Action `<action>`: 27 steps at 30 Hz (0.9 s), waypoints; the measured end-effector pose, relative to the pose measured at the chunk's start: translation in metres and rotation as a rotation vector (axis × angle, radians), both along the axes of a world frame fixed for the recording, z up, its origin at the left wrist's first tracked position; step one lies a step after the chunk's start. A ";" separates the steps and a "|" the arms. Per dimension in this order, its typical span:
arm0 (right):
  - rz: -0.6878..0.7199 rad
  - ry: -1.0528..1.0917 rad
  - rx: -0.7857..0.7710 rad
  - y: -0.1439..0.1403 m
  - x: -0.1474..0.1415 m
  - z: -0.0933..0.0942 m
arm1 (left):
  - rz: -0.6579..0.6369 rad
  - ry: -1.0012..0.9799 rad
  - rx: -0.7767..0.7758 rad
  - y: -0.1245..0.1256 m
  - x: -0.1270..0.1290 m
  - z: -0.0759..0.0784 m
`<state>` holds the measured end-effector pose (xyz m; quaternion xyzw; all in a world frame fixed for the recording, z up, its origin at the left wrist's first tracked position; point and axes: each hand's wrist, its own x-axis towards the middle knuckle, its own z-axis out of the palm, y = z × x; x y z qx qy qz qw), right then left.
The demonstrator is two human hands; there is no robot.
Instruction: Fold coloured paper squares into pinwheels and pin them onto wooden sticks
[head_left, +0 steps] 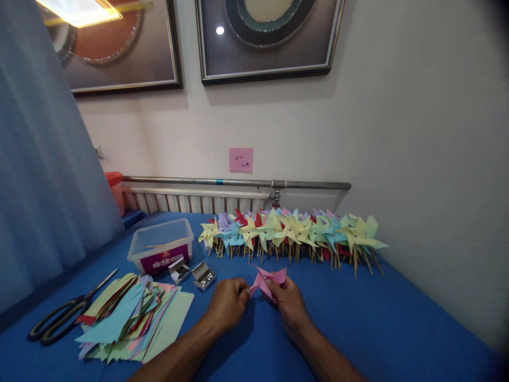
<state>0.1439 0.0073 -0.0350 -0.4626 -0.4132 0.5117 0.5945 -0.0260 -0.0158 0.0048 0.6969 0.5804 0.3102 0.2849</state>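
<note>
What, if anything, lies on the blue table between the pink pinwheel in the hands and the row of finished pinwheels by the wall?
Nothing visible. Both the left hand and right hand hold the pink pinwheel, and only bare blue table lies between it and the row of finished pinwheels. The two small open boxes sit off to the left.

A row of finished pinwheels is lying along the far edge of the blue table. Far left, a clear plastic box is sitting beside two small open boxes. Near left, scissors are resting by a stack of coloured paper.
</note>
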 end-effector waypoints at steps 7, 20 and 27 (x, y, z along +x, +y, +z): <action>-0.004 0.014 -0.031 -0.002 -0.002 0.004 | 0.002 0.013 0.021 -0.001 0.001 0.002; 0.010 0.015 -0.034 0.002 0.000 -0.005 | -0.005 0.044 0.020 -0.002 0.000 0.003; 0.029 0.053 -0.020 0.004 0.000 -0.009 | 0.006 0.047 0.030 -0.001 0.001 0.001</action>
